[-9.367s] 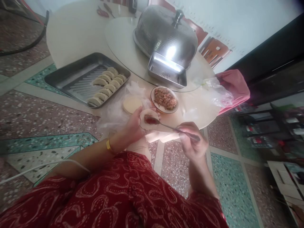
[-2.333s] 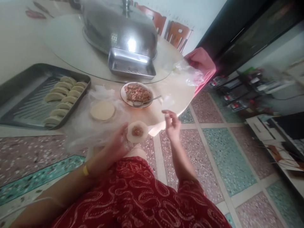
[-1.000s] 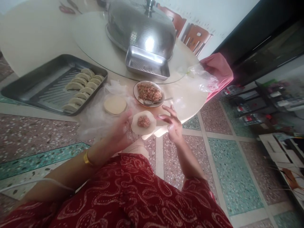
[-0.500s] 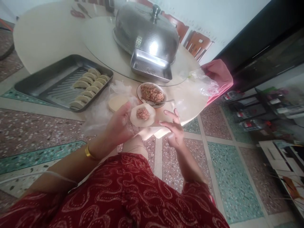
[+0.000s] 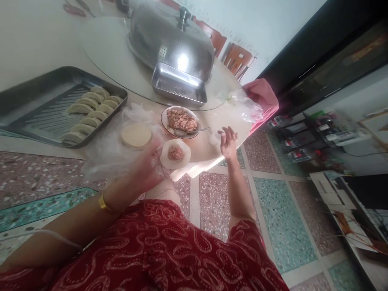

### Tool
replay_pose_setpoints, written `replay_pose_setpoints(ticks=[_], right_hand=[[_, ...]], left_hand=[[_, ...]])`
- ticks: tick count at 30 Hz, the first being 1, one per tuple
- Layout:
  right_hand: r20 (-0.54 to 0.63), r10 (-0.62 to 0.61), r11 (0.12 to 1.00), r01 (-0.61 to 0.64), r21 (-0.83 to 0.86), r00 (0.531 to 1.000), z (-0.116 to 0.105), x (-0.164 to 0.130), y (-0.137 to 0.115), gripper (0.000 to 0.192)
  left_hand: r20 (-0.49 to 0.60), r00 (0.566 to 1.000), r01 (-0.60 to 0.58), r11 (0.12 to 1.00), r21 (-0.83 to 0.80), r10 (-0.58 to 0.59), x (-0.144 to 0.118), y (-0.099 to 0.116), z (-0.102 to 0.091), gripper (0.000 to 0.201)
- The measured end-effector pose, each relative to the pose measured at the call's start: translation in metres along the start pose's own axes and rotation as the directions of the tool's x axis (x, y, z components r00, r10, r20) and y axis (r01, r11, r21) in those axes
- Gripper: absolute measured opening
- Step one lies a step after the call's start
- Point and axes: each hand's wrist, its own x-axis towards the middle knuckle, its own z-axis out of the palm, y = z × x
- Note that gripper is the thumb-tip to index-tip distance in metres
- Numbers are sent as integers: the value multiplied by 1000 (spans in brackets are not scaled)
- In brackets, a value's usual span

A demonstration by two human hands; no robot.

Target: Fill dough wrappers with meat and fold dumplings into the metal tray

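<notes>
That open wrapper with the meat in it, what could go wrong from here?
The wrapper lies flat on the left hand past the table edge, so a tilt could drop the filling on the floor. The right hand, empty and near the spoon handle, could knock it from the bowl.

metal tray [image 5: 36,101] with folded dumplings [image 5: 87,115] left on table [image 5: 33,48]; domed steel cover [image 5: 171,40] behind; pink cloth [image 5: 263,97] right.

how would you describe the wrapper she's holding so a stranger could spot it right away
Start at the big perforated steel dome cover on the round cream table, then come down past the small bowl of minced filling to the table's near edge. There the left hand holds a round pale dough wrapper; unlike the bare wrapper stack beside it, it carries a lump of mince.
</notes>
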Motion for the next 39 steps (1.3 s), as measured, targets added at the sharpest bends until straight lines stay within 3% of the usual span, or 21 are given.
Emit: replay_pose_setpoints(ticks=[4, 9, 12, 14, 17, 19, 24, 31, 35, 39], right_hand=[[36, 1, 1000, -1, -16, 999, 4, 1, 1, 57], [-41, 19, 996, -15, 89, 999, -11, -1, -16, 57], [-80, -16, 950, 40, 311, 997, -24, -12, -53, 55], [-65, -118, 872, 135, 471, 991, -32, -22, -87, 55], [10, -363, 759, 290, 582, 932, -37, -34, -132, 54], [60, -442, 752, 334, 568, 895, -35, -37, -149, 52], [144, -477, 793, 354, 497, 867, -27, -33, -159, 51], [160, -607, 704, 433, 563, 779, -28, -29, -178, 47], [89, -611, 695, 479, 537, 787, -26, -30, -184, 43], [115, -636, 715, 527, 460, 763, -24, -35, -184, 45]], left_hand=[[56, 997, 46, 999, -15, -45, 3, -2, -2, 30], [39, 996, 76, 997, -32, -75, 5, -2, -5, 45], [9, 997, 82, 997, -10, -82, 5, -4, -4, 49], [26, 997, 74, 997, -7, -74, 5, -5, -3, 46], [89, 994, 69, 997, -26, -66, 5, -6, -5, 43], [130, 990, 67, 997, -46, -60, 5, -7, -7, 41], [178, 983, 53, 995, -82, -38, 3, -6, -13, 36], [151, 986, 94, 988, -125, -74, 1, -2, -20, 48], [125, 990, 75, 990, -121, -59, 2, 1, -20, 52], [148, 987, 91, 979, -183, -64, 1, 5, -16, 58]])
